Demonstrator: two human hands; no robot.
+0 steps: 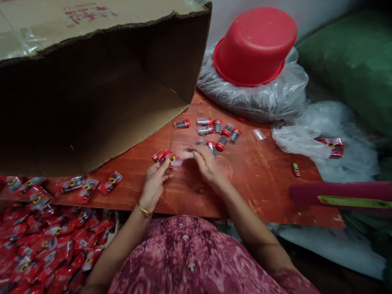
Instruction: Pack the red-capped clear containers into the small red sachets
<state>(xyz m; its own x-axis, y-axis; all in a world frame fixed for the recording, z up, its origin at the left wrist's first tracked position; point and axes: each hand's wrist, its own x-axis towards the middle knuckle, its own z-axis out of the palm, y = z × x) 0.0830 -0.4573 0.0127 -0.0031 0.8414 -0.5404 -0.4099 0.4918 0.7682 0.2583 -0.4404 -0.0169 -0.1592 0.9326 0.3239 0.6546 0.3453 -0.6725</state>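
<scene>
My left hand (154, 181), a gold bangle at its wrist, pinches a small red printed packet (168, 157) with a clear plastic part between thumb and fingers. Another red packet (157, 155) lies right by it, partly overlapped. To the right is my right hand (208, 165), slightly blurred, its fingers stretched toward the packet and nothing visible in them. Just beyond that hand lie several small clear bottles with red caps (222, 142) and dark contents. One such bottle (211, 148) is partly hidden behind the right hand.
A large cardboard box (147, 134) opens toward me at the left. Red packets (45, 245) heap below the table edge, with a few on the red tabletop (257, 183). A red tub (257, 45) sits upside down on a plastic bag (260, 102). A maroon bar (306, 191) juts in.
</scene>
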